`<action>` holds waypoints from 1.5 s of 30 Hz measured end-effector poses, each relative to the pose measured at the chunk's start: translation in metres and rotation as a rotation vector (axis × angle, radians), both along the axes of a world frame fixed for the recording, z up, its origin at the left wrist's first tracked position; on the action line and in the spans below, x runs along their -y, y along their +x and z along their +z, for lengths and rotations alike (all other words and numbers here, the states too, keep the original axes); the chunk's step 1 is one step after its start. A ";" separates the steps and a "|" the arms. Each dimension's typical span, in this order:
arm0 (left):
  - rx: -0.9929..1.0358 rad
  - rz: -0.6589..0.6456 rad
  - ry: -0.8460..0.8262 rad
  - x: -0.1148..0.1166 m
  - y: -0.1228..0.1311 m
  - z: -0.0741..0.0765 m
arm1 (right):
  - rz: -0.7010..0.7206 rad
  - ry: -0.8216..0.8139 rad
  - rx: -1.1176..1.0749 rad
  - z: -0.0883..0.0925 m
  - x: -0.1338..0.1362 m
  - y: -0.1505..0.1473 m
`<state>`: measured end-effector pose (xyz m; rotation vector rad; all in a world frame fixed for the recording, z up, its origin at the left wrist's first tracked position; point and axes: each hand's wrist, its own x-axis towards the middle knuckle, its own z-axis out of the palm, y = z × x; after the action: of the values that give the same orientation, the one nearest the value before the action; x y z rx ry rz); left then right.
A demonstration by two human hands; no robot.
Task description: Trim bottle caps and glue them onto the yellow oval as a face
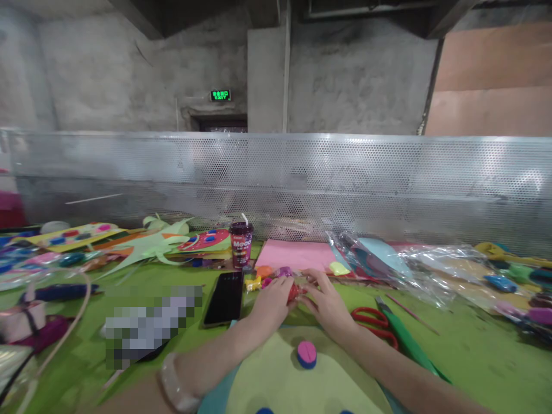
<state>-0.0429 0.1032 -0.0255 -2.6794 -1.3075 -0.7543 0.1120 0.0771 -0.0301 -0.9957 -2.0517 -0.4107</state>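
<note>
Both my hands meet over a small red packet point(294, 292) in clear wrapping, perhaps modelling clay. My left hand point(272, 302) is closed with its fingers around the packet's left side. On the other side, the bent fingers of my right hand point(324, 300) pinch at the clear wrapping. Just beyond my hands lie an orange packet point(264, 271), a purple packet point(283, 272) and a yellow one point(253, 283). Below my wrists, a pale yellow-green paper shape point(267, 368) rests on blue paper. On it sits a blue disc topped with pink point(307, 354); more blue pieces show at the bottom edge.
A black phone point(224, 299) and a Meco cup point(241, 246) with a straw stand left of my hands. Red-handled scissors point(375, 326) and a green cutter point(407, 336) lie right. Pink paper point(297, 256) and plastic wrapping point(425, 270) lie behind, before a perforated metal barrier point(366, 184).
</note>
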 end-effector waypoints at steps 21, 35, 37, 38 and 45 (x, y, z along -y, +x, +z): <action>0.209 -0.086 -0.063 -0.009 -0.004 0.003 | -0.029 0.102 -0.206 0.004 0.002 0.001; 0.195 0.062 -0.087 -0.004 -0.002 0.006 | 0.084 -0.036 -0.200 0.002 0.002 -0.002; 0.161 0.072 -0.069 -0.003 -0.004 0.008 | 0.094 -0.051 -0.198 0.003 0.002 -0.002; 0.144 0.076 -0.063 -0.002 -0.004 0.008 | 0.099 -0.059 -0.194 0.003 0.002 -0.001; 0.000 0.048 -0.018 0.003 -0.005 0.011 | 0.127 -0.095 -0.154 0.000 0.000 -0.002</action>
<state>-0.0484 0.0998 -0.0148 -2.6509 -1.3796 -0.7416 0.1099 0.0768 -0.0298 -0.9174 -1.9958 -0.1668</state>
